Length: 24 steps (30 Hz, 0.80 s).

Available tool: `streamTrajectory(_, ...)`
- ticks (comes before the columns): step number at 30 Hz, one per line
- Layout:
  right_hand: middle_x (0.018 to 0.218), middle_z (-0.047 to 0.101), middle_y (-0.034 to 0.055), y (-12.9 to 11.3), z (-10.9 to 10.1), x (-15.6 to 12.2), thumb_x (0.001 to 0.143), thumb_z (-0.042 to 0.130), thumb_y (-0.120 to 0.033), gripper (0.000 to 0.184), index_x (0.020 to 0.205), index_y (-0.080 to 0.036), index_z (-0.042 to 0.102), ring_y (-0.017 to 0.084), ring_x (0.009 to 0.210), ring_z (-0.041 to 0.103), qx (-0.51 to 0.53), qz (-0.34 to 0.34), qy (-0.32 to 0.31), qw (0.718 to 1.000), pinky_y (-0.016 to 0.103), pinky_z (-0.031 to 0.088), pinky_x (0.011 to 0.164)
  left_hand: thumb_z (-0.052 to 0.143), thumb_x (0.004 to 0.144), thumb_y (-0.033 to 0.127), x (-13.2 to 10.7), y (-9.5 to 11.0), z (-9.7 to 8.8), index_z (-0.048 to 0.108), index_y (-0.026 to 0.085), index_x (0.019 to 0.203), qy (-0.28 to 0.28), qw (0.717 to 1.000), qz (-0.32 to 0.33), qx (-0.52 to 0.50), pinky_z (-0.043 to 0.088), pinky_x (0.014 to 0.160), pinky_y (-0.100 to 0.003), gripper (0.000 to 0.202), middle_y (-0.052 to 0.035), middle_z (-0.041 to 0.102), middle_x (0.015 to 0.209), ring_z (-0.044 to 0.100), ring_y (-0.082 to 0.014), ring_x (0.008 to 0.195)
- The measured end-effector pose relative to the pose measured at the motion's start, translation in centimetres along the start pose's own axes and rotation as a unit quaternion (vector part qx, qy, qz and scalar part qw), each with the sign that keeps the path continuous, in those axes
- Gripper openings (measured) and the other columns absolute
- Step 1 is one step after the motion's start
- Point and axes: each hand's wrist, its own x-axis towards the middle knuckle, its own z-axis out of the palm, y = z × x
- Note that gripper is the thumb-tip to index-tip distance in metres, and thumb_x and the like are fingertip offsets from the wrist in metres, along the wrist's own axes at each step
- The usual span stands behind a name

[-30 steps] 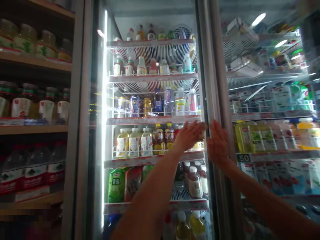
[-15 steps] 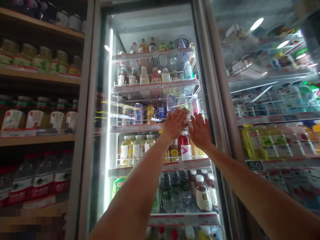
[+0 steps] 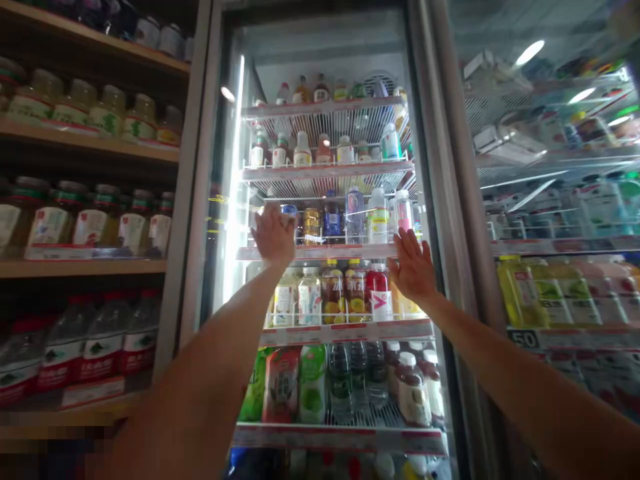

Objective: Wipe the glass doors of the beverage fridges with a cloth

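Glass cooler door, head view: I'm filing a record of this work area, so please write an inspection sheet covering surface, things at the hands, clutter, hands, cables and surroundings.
Surface: clear glass cooler door, upright, with reflections on it.
Things at the hands: the same door; behind it, among other drinks, a round gold can and a red bottle with a white label.
Clutter: nothing seen.
Hands: bare left hand and bare right hand, fingers spread, before the door; contact cannot be told.
Cables: nothing seen.
Surroundings: brown wooden shelves with green-lidded clear jars to the left; clear bottles of yellow drink to the right.
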Motion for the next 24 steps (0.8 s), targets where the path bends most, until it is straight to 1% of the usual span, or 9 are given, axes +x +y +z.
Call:
streamTrajectory(3, 0.147, 0.033, 0.0093, 0.1, 0.0, 0.0, 0.093, 0.028, -0.038, 0.057, 0.146, -0.021, 0.016, 0.024, 0.137, 0.026, -0.003, -0.003, 0.004, 1.000, 0.050, 0.024, 0.107, 0.036, 0.088, 0.037, -1.6, 4.5, 1.2, 0.036, 0.010, 0.137, -0.047, 0.985, 0.169, -0.008, 0.019, 0.112, -0.051, 0.055, -0.0102, 0.030, 0.148, 0.018, -0.0296, 0.139)
streamTrajectory(6, 0.145, 0.035, 0.0098, 0.1, -0.1, 0.0, 0.093, 0.028, -0.036, 0.056, 0.145, -0.020, 0.019, 0.024, 0.136, 0.027, -0.001, -0.006, 0.005, 1.000, 0.050, 0.024, 0.107, 0.036, 0.088, 0.034, -2.4, 5.0, 1.5, 0.036, 0.015, 0.137, -0.064, 0.965, 0.255, -0.021, 0.015, 0.114, -0.046, 0.053, -0.0070, 0.032, 0.148, 0.020, -0.0245, 0.139)
streamTrajectory(8, 0.145, 0.036, 0.0091, 0.1, -0.1, 0.0, 0.093, 0.027, -0.036, 0.055, 0.145, -0.021, 0.020, 0.024, 0.136, 0.027, 0.002, -0.002, 0.007, 1.000, 0.050, 0.023, 0.108, 0.035, 0.088, 0.032, -2.2, 2.5, 1.1, 0.035, 0.014, 0.138, -0.050, 0.974, 0.219, -0.017, 0.016, 0.114, -0.047, 0.053, -0.0078, 0.032, 0.148, 0.020, -0.0250, 0.139)
streamTrajectory(11, 0.145, 0.036, 0.0093, 0.0, -0.1, -0.1, 0.093, 0.028, -0.036, 0.054, 0.144, -0.020, 0.021, 0.023, 0.137, 0.026, 0.004, 0.001, 0.006, 1.000, 0.050, 0.023, 0.108, 0.034, 0.088, 0.030, -1.4, -2.6, 0.1, 0.032, 0.010, 0.139, 0.001, 0.997, 0.081, -0.007, 0.020, 0.112, -0.049, 0.055, -0.0110, 0.030, 0.148, 0.020, -0.0282, 0.138)
streamTrajectory(13, 0.145, 0.036, 0.0105, -0.1, -0.1, -0.1, 0.092, 0.029, -0.036, 0.055, 0.143, -0.018, 0.024, 0.024, 0.137, 0.026, 0.002, 0.002, 0.005, 1.000, 0.049, 0.023, 0.108, 0.034, 0.088, 0.030, -1.2, -4.3, -0.2, 0.031, 0.007, 0.139, 0.035, 0.999, 0.008, -0.004, 0.022, 0.111, -0.050, 0.056, -0.0135, 0.030, 0.148, 0.020, -0.0300, 0.138)
streamTrajectory(15, 0.145, 0.036, 0.0108, -0.1, -0.1, -0.1, 0.092, 0.031, -0.036, 0.055, 0.143, -0.017, 0.025, 0.024, 0.137, 0.026, -0.002, 0.004, 0.003, 1.000, 0.049, 0.023, 0.108, 0.034, 0.088, 0.031, -1.9, -3.4, 0.0, 0.032, 0.006, 0.138, 0.037, 0.999, 0.007, -0.005, 0.022, 0.111, -0.050, 0.056, -0.0145, 0.030, 0.148, 0.019, -0.0310, 0.138)
streamTrajectory(19, 0.145, 0.035, 0.0099, 0.1, -0.2, -0.1, 0.092, 0.032, -0.035, 0.054, 0.143, -0.018, 0.025, 0.024, 0.137, 0.026, -0.002, 0.003, -0.004, 1.000, 0.048, 0.024, 0.108, 0.035, 0.089, 0.035, -4.6, 3.0, 1.8, 0.034, 0.011, 0.138, -0.025, 0.981, 0.193, -0.019, 0.020, 0.112, -0.049, 0.055, -0.0104, 0.030, 0.148, 0.019, -0.0282, 0.139)
streamTrajectory(21, 0.145, 0.035, 0.0104, 0.2, -0.2, -0.1, 0.092, 0.031, -0.035, 0.054, 0.142, -0.017, 0.027, 0.024, 0.137, 0.026, -0.004, -0.002, -0.002, 1.000, 0.048, 0.024, 0.108, 0.036, 0.089, 0.036, -5.5, 5.0, 2.4, 0.035, 0.013, 0.138, -0.044, 0.963, 0.264, -0.022, 0.019, 0.113, -0.047, 0.054, -0.0086, 0.031, 0.148, 0.020, -0.0258, 0.139)
streamTrajectory(24, 0.145, 0.036, 0.0111, 0.3, -0.2, -0.1, 0.092, 0.029, -0.035, 0.053, 0.142, -0.016, 0.027, 0.024, 0.136, 0.027, -0.005, -0.004, 0.001, 1.000, 0.048, 0.024, 0.108, 0.035, 0.089, 0.033, -5.0, 3.2, 1.9, 0.036, 0.015, 0.137, -0.059, 0.965, 0.254, -0.011, 0.020, 0.114, -0.043, 0.051, -0.0079, 0.032, 0.148, 0.021, -0.0233, 0.139)
